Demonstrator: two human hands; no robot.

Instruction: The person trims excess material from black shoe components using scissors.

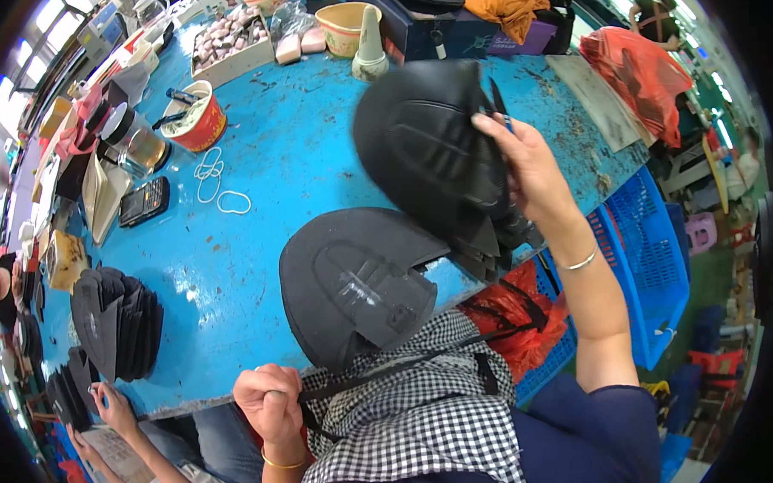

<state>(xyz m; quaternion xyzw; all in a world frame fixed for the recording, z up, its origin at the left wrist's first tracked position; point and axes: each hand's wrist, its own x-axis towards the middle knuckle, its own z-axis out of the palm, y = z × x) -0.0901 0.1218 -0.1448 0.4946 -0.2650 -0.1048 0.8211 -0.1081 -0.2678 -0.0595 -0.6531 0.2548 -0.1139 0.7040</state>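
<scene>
My right hand (pixel 530 166) grips the edge of a shiny black shoe upper (pixel 433 132) with a stitched, ridged pattern, raised over the table. A slim, dark, pointed tool with a blue part (pixel 499 99) sticks up beside its fingers; its kind is unclear. Below lies a flat, matt black upper piece (pixel 351 279), its lower side over the table's near edge, with pale marks on it. More black pieces (pixel 480 249) lie stacked under the raised upper. My left hand (pixel 268 401) is closed in a fist by my checked apron, where a black strap (pixel 382 373) meets it. Its contents are hidden.
Another person's hands (pixel 115 408) are at the lower left, near a stack of black pieces (pixel 118 326). On the blue table (pixel 271 144) are a red tub (pixel 197 120), rubber bands (pixel 234 203), a calculator-like device (pixel 144 201) and a grey cone (pixel 370 45). Blue crates (pixel 649 268) stand right.
</scene>
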